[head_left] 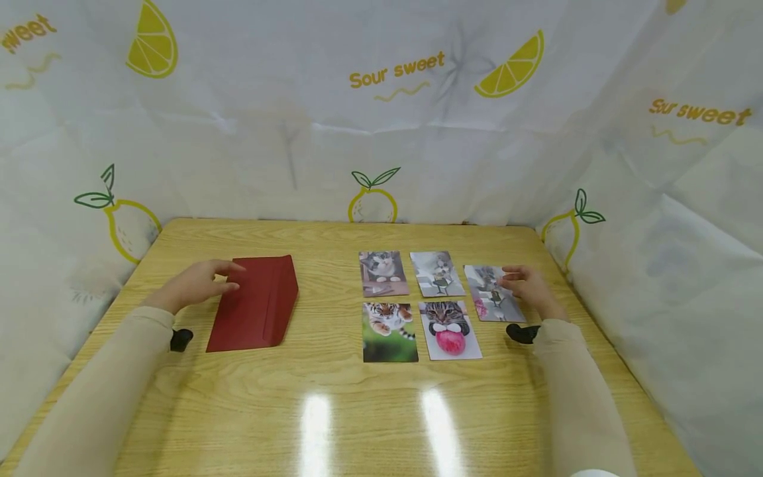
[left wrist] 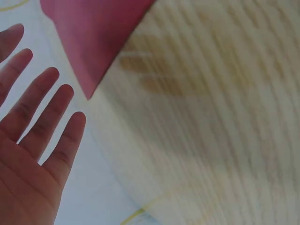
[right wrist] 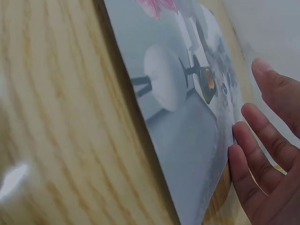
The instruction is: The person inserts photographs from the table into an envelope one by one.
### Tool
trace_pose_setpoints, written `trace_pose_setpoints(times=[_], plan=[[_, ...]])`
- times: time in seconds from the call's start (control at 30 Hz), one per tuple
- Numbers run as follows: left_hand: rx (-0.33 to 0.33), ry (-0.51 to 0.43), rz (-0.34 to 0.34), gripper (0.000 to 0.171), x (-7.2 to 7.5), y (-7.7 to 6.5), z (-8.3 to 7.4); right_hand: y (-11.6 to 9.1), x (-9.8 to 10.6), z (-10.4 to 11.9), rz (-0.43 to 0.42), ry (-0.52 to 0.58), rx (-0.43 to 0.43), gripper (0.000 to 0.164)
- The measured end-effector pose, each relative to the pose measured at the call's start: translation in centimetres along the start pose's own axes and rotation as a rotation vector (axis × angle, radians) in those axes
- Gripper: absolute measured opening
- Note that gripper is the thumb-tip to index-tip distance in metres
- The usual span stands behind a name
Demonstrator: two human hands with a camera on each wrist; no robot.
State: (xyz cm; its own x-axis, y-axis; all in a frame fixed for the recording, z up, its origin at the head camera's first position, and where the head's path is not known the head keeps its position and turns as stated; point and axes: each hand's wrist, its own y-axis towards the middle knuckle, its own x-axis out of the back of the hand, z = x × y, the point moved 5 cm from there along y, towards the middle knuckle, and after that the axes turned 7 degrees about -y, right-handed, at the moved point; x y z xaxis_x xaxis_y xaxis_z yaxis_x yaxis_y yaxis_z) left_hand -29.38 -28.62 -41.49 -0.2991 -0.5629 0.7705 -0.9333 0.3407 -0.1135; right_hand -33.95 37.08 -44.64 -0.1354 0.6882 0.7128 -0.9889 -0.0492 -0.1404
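Note:
A red envelope (head_left: 247, 308) lies at the left of the table, its pointed flap to the right. My left hand (head_left: 193, 285) hovers by its left edge with spread, fairly straight fingers; the left wrist view shows an empty palm. At the right is a card with a grey picture and a pink flower (head_left: 491, 305). My right hand (head_left: 532, 293) is at that card's right side, fingertips (right wrist: 236, 154) against or very near its edge and thumb raised. Beside it lie a kitten card (head_left: 383, 275), a grey-white card (head_left: 437, 273), a tiger cub card (head_left: 390, 334) and a tabby cat card (head_left: 450, 331).
The wooden table (head_left: 328, 411) has light glare near its front. White cloth with lemon prints (head_left: 268, 132) hangs behind it and along both sides. A black wrist piece (head_left: 181, 340) shows at the left wrist, another (head_left: 522, 333) at the right.

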Motion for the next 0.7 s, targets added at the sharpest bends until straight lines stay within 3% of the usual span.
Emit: trace_pose_setpoints(times=[0.1, 0.27, 0.4, 0.7], plan=[[-0.019, 0.013, 0.013, 0.049, -0.6, 0.0, 0.2, 0.1, -0.1, -0.2, 0.005, 0.001, 0.000, 0.059], [-0.130, 0.074, 0.025, 0.057, -1.5, 0.0, 0.1, 0.1, -0.4, -0.1, 0.021, -0.034, 0.007, 0.058], [-0.174, 0.087, 0.060, 0.063, -2.1, 0.0, 0.4, 0.2, -0.5, -0.3, 0.024, -0.053, 0.000, 0.057], [-0.178, 0.047, 0.133, 0.071, -3.0, -0.1, 0.5, 0.5, -0.6, -0.6, 0.016, -0.057, 0.015, 0.056]])
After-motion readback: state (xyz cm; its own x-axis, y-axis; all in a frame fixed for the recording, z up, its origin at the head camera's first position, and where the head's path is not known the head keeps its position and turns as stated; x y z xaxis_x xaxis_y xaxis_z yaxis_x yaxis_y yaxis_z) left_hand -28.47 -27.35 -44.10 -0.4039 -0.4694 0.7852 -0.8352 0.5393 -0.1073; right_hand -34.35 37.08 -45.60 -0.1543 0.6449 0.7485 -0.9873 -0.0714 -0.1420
